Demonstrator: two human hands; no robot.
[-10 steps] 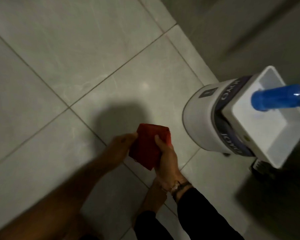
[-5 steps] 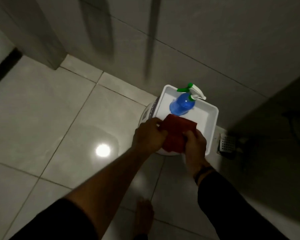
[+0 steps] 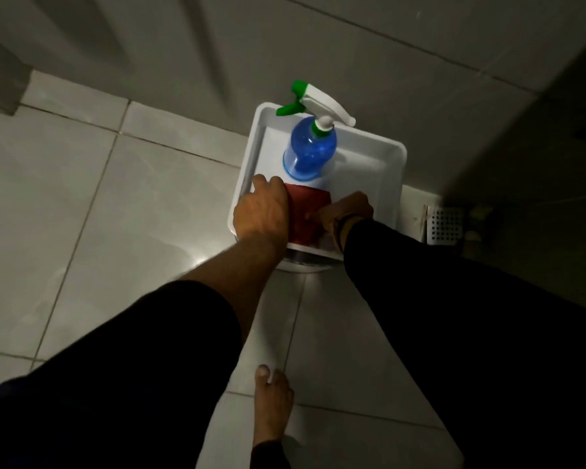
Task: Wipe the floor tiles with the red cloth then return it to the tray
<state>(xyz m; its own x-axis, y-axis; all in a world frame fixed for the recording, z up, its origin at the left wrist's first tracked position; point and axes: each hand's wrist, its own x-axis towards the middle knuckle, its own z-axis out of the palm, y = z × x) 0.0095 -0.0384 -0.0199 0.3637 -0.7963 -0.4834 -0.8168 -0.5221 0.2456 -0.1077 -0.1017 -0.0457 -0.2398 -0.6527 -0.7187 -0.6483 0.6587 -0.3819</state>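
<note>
The folded red cloth (image 3: pixel 308 211) lies inside the white tray (image 3: pixel 383 154), in its near half, just in front of the blue spray bottle (image 3: pixel 310 152). My left hand (image 3: pixel 263 211) rests on the cloth's left edge with its fingers over the tray's left rim. My right hand (image 3: pixel 347 211) holds the cloth's right edge. The tray sits on a white round container (image 3: pixel 301 264) against the wall. Grey floor tiles (image 3: pixel 115 204) spread to the left and below.
A tiled wall (image 3: pixel 318 45) rises right behind the tray. A metal floor drain (image 3: pixel 445 225) lies to the right of the tray. My bare foot (image 3: pixel 271 411) stands on the tiles below. A door frame corner (image 3: pixel 4 82) is at far left.
Both hands carried the red cloth from above the floor tiles up over the tray, then lowered it down into the tray's near half. The view swung toward the wall.
</note>
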